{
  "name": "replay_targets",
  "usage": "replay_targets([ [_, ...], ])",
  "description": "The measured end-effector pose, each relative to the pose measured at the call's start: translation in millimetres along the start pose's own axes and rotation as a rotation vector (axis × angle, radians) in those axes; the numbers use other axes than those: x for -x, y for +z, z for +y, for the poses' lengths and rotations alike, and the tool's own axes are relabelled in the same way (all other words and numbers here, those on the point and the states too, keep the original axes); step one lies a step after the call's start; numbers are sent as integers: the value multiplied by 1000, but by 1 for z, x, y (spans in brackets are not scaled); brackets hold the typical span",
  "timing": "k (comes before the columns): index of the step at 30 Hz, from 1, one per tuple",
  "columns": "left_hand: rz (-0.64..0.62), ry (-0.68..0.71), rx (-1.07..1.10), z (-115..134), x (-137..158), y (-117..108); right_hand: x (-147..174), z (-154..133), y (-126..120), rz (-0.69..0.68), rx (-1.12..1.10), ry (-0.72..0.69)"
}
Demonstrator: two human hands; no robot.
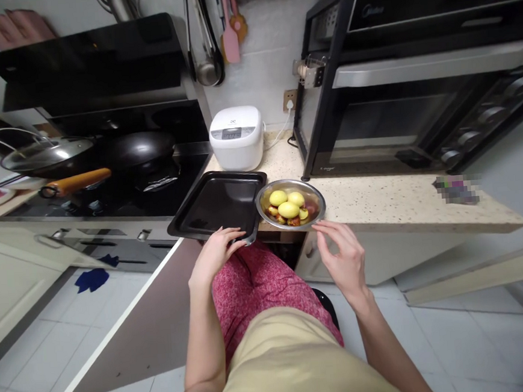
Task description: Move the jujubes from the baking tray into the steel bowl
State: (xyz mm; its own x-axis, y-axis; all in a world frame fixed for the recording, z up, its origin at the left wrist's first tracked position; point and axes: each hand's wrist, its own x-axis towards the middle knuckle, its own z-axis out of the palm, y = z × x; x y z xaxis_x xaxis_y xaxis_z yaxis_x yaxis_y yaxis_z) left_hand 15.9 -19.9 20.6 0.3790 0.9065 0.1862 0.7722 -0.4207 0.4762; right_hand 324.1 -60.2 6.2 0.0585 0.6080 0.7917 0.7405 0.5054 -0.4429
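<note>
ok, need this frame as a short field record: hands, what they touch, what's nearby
left hand: on near edge of tray, fingers curled over the rim
right hand: open, just short of bowl, contact unclear
tray: black, bare, overhangs counter edge
bowl: metal, holds yellow-green fruit and reddish pieces, touches tray's right side
behind: rice cooker, oven, wok on stove
</note>
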Motion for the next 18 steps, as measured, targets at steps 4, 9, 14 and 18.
replay_targets([
  [4, -32, 37, 1, -3, 0, 4, 4, 6, 1, 7, 4, 16],
  [9, -22, 13, -58, -3, -3, 10, 6, 26, 8, 26, -24, 158],
  [14, 8, -48, -111, 4, -8, 16, -12, 51, 18, -82, -242, 610],
  [18, 21, -65, -128, 6, -10, 16, -35, 65, 28, -296, -407, 889],
])
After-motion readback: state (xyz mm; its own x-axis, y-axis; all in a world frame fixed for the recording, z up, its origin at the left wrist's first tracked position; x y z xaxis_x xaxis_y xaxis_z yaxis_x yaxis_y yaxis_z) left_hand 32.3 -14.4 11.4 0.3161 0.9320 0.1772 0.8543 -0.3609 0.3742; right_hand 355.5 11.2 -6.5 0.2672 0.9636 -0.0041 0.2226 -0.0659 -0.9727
